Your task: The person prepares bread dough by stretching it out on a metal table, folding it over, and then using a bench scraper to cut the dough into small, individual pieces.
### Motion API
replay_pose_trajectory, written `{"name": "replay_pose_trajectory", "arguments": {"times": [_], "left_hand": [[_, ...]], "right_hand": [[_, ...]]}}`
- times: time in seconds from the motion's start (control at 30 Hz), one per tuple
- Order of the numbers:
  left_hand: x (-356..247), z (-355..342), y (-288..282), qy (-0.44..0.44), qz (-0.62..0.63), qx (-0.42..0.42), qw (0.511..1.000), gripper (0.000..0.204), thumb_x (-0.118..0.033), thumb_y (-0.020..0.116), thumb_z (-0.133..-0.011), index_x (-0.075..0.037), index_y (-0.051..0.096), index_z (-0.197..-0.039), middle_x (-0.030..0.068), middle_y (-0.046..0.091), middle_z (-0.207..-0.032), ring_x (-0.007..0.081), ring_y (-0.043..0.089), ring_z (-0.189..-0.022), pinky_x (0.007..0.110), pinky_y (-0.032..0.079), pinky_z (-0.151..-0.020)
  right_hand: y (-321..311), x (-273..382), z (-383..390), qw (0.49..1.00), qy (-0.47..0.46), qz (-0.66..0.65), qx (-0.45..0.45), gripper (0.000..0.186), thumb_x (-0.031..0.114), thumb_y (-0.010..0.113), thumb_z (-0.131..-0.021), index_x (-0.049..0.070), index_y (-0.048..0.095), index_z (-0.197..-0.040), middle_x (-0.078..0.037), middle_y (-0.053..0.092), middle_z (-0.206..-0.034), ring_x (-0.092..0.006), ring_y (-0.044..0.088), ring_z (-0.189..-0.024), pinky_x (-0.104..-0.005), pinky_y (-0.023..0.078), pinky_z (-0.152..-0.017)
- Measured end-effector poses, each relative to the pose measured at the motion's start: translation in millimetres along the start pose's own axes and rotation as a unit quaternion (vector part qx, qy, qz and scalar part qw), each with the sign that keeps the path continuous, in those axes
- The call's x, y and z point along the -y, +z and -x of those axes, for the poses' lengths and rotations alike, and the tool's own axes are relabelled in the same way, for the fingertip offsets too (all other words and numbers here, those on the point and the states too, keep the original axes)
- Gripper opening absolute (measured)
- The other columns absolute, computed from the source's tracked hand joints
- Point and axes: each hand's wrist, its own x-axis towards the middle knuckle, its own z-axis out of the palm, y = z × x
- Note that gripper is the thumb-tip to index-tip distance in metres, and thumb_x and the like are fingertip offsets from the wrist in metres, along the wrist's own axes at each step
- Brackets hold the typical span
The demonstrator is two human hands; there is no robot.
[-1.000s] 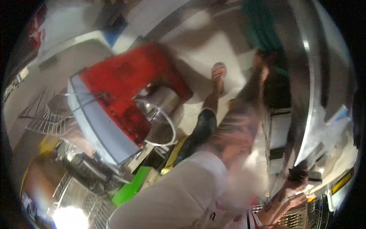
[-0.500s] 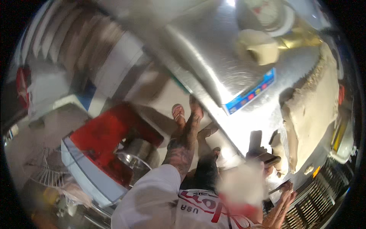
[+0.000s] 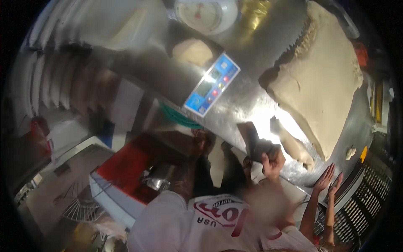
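Observation:
My right hand (image 3: 273, 161) is closed around a dark flat tool (image 3: 247, 135) that looks like a dough scraper, over the table's near edge. My left hand (image 3: 201, 140) appears as a dim, blurred shape by that edge, its fingers unreadable. Just beyond the tool lies a strip of dough (image 3: 294, 145). The large dough slab (image 3: 323, 84) spreads across the right, with a ragged far-left edge. A rounded dough piece (image 3: 193, 52) rests on a digital scale's metal top, behind its blue panel (image 3: 213, 84).
A white dial scale (image 3: 205, 16) stands at the back, beside gold wrapping (image 3: 255, 14). Another person's two hands (image 3: 328, 180) are at right, near a dark slatted grille (image 3: 348, 210). A red-topped machine (image 3: 130, 161) with a metal bowl stands at lower left, stacked white trays (image 3: 46, 80) farther left.
My view has turned right, shifting the table and both scales leftward and upward. My right hand with its tool shows farther left. The other person's hands now appear raised, fingers extended.

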Motion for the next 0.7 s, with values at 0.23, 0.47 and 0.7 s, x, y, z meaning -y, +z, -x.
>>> {"name": "replay_pose_trajectory", "arguments": {"times": [0.23, 0.47, 0.7], "left_hand": [[-10.8, 141.0, -22.2, -0.081, -0.362, 0.082, 0.925, 0.033, -0.023, 0.07, -0.093, -0.008, 0.065, -0.123, 0.0081, 0.068, -0.106, 0.023, 0.066, -0.101, 0.038, 0.053, -0.092], [-36.3, 194.5, 13.1, -0.12, -0.548, 0.189, 0.806, 0.032, -0.027, 0.068, -0.095, -0.008, 0.068, -0.12, 0.0098, 0.07, -0.103, 0.0246, 0.068, -0.1, 0.038, 0.054, -0.093], [-70.1, 226.6, 38.9, 0.12, -0.737, 0.081, 0.66, 0.042, -0.029, 0.069, -0.095, -0.005, 0.066, -0.129, 0.0155, 0.072, -0.119, 0.0287, 0.068, -0.113, 0.041, 0.053, -0.098]], "right_hand": [[3.7, 12.2, -2.3, 0.994, 0.067, -0.081, -0.02, 0.026, 0.012, 0.079, -0.086, -0.003, 0.069, -0.105, -0.01, 0.055, -0.073, -0.0224, 0.053, -0.065, -0.0352, 0.046, -0.062], [-16.3, 19.8, -2.8, 0.999, 0.035, -0.04, -0.001, 0.025, 0.023, 0.081, -0.085, 0.002, 0.067, -0.09, -0.016, 0.059, -0.077, -0.0355, 0.058, -0.065, -0.0411, 0.047, -0.059], [-61.4, 37.2, 6.8, 0.967, 0.124, -0.218, 0.046, 0.038, 0.026, 0.077, -0.091, 0.001, 0.069, -0.118, -0.02, 0.07, -0.098, -0.0237, 0.068, -0.087, -0.0372, 0.052, -0.077]]}}
